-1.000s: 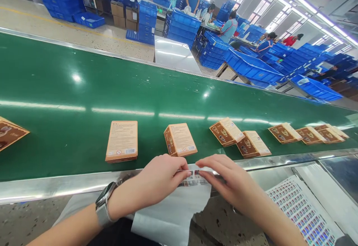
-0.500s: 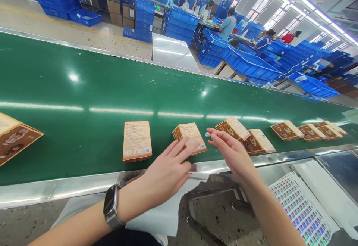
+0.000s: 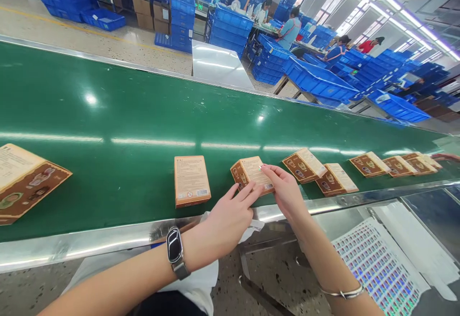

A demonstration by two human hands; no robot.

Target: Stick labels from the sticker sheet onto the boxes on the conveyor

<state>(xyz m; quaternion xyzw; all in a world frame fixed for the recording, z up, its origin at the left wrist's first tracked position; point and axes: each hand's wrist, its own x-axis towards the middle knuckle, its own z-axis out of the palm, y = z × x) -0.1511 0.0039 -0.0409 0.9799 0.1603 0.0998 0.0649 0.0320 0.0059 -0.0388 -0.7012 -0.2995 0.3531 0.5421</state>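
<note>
A small orange-brown carton (image 3: 247,169) lies on the green conveyor belt (image 3: 143,114) near its front rail. My left hand (image 3: 230,215), a watch on its wrist, has its fingers stretched out, with the fingertips against the carton's near left corner. My right hand (image 3: 283,189) is curled over the carton's top. Its fingertips press a tiny coloured sticker (image 3: 262,166) down onto the top face. A similar carton (image 3: 191,180) lies flat just to the left.
More cartons (image 3: 307,165) (image 3: 336,178) (image 3: 368,164) trail off to the right, and a bigger-looking one (image 3: 25,181) lies at far left. A sheet of stickers (image 3: 377,268) lies at lower right below the steel rail (image 3: 89,244). Another person's hand (image 3: 445,157) shows at far right. Blue crates (image 3: 316,81) and workers fill the background.
Both hands left the white backing paper and reached onto the belt. The right hand carried a small sticker onto the carton's top. The cartons have drifted rightward.
</note>
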